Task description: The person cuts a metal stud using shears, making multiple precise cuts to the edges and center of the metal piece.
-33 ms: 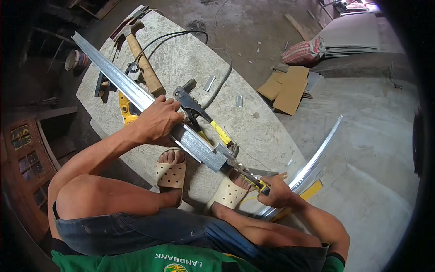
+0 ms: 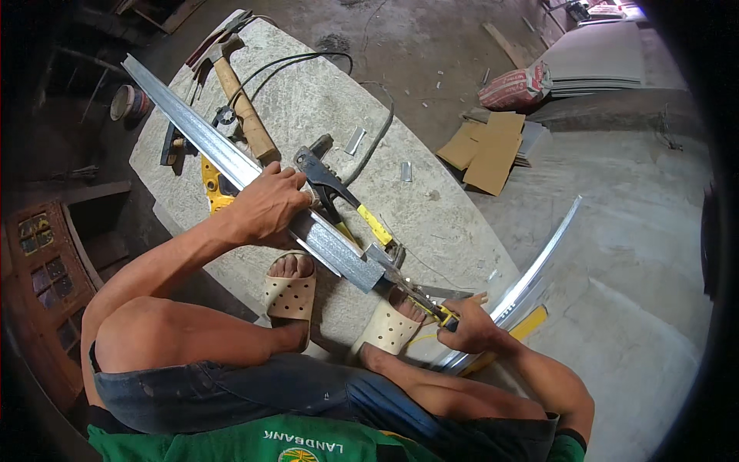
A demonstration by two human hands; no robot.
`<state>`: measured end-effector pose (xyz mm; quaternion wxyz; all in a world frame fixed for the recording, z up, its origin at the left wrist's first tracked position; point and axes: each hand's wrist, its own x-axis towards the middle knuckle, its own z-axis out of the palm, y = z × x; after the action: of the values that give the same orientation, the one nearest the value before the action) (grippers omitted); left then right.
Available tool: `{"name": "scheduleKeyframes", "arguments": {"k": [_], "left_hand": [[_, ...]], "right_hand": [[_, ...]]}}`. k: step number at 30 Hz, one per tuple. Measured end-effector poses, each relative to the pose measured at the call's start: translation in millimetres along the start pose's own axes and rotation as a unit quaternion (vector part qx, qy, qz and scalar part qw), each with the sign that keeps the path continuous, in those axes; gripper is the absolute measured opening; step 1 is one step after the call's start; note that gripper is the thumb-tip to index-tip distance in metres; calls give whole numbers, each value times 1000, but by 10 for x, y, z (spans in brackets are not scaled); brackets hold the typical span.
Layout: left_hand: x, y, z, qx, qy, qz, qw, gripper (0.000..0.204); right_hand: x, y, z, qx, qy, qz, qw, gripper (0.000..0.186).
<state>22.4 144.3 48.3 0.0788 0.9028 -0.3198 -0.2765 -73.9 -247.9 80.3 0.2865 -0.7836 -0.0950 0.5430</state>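
A long galvanized metal channel [image 2: 204, 138] slants from the far left down toward my feet. My left hand [image 2: 269, 204] is closed round it near its middle. My right hand [image 2: 467, 326] is wrapped round the yellow-and-black handles of a pair of tin snips [image 2: 419, 296]. The jaws of the snips meet the near end of the channel; exactly how far they reach into the metal I cannot tell. Just beyond the channel, beside my left hand, lies a black hand tool with yellow grips [image 2: 375, 223].
A pale slab [image 2: 308, 100] bears a wooden-handled hammer [image 2: 245, 108], a yellow power tool [image 2: 215, 186], a black cord [image 2: 385, 131] and small metal offcuts [image 2: 406, 171]. At right are a bent metal strip [image 2: 539, 266], cardboard pieces [image 2: 496, 154] and a red-and-white sack [image 2: 512, 88].
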Motion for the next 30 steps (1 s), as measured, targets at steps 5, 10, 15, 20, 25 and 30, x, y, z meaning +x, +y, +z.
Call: {"name": "scheduleKeyframes", "arguments": {"k": [5,10,15,20,25,30], "left_hand": [[108,-36,179,-39,85,48,994,14],[31,-10,101,-13,42,37,998,19],[68,34,89,-9,46,37,998,31],[77,20,190,-21,73,42,996,29],[21,53,197,-16,72,47,996,23],[35,116,101,-12,70,42,997,14]], "right_hand": [[-19,39,28,0,7,14,1000,36],[8,37,-57,10,-4,24,1000,40],[2,84,60,36,3,-46,998,37],[-16,113,90,20,30,-55,998,31],[-28,95,104,5,8,-3,1000,30],[-29,66,87,20,7,-11,1000,35]]}}
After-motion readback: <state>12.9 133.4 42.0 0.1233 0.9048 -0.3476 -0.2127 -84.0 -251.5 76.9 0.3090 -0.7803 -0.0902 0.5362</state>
